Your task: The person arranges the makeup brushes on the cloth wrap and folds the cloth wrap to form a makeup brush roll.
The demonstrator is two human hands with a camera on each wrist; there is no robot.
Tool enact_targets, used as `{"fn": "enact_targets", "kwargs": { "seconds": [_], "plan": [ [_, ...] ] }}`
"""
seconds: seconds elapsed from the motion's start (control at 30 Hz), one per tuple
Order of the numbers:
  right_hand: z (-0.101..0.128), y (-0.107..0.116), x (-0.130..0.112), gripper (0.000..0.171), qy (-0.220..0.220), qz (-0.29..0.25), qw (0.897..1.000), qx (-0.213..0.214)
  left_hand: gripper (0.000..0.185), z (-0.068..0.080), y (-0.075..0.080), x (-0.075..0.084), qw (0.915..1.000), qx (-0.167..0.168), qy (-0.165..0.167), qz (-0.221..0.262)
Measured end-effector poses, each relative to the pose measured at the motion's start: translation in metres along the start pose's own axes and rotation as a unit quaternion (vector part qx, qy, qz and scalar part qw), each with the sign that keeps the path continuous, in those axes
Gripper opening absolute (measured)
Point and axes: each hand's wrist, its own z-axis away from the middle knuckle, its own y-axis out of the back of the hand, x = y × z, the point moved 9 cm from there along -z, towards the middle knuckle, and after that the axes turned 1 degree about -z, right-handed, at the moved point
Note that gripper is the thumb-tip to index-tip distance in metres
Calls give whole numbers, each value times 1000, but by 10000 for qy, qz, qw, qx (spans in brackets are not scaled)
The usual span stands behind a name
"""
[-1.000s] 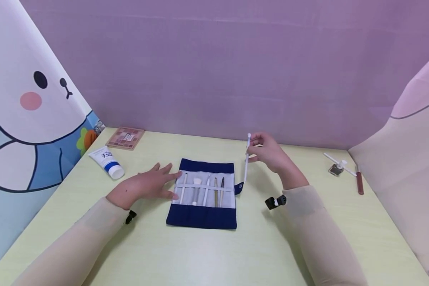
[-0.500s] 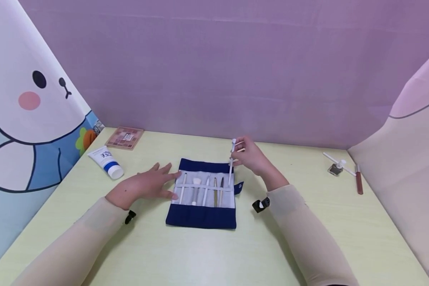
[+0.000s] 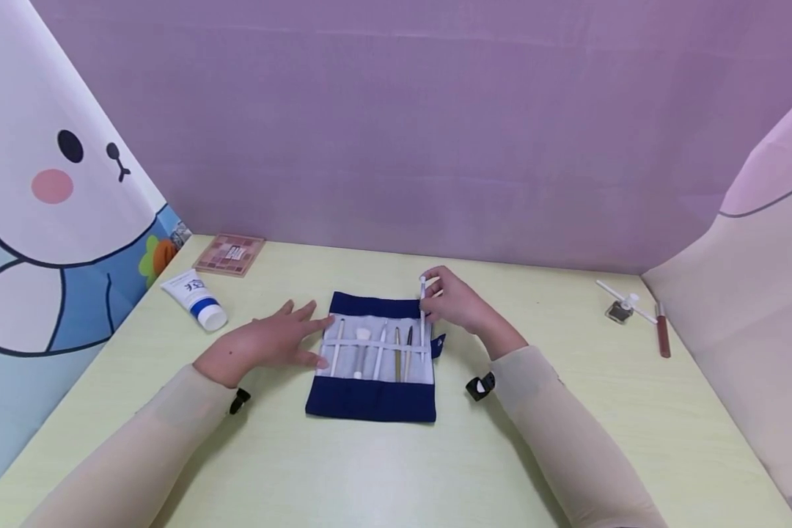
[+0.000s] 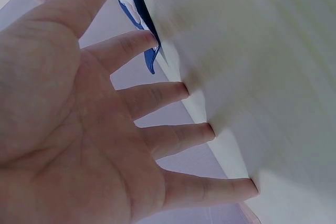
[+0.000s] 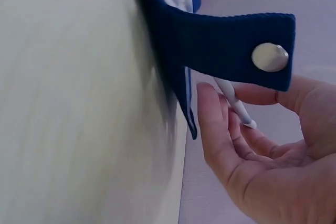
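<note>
A navy brush roll (image 3: 372, 400) lies unrolled on the pale green table (image 3: 396, 469), with several brushes (image 3: 363, 345) under its white elastic band. My right hand (image 3: 455, 302) pinches a thin white brush (image 3: 423, 315) upright over the roll's right edge, its lower end at the band. In the right wrist view the white brush (image 5: 234, 103) sits between my fingers beside the roll's snap tab (image 5: 236, 51). My left hand (image 3: 270, 343) lies flat on the table with straight fingers, fingertips touching the roll's left edge (image 4: 144, 22).
A white and blue tube (image 3: 194, 298) and an eyeshadow palette (image 3: 230, 254) lie at the back left. At the far right are a small bottle (image 3: 620, 311), a white stick (image 3: 617, 295) and a brown lip pencil (image 3: 663, 334). Purple and cartoon-print walls enclose the table.
My right hand has carried the white brush left and down, from beside the roll to its right edge by the band. My left hand has stayed put.
</note>
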Motion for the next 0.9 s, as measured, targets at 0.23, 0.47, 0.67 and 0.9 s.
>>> {"fn": "enact_targets", "kwargs": {
  "seconds": [0.23, 0.47, 0.67, 0.9],
  "plan": [
    [7, -1, 5, 48, -94, 1371, 9905, 27, 89, 0, 2, -1, 10000, 9, -9, -2],
    [16, -6, 3, 39, 61, 2141, 9767, -161, 89, -1, 2, 0, 10000, -21, -5, 37],
    [24, -15, 3, 28, 3, 2606, 9643, -469, 89, 0, 1, 0, 10000, -41, 11, 57],
    [26, -22, 5, 21, 117, 2993, 9520, -629, 89, 0, 0, -1, 9999, -79, 86, 53]
  ]
}}
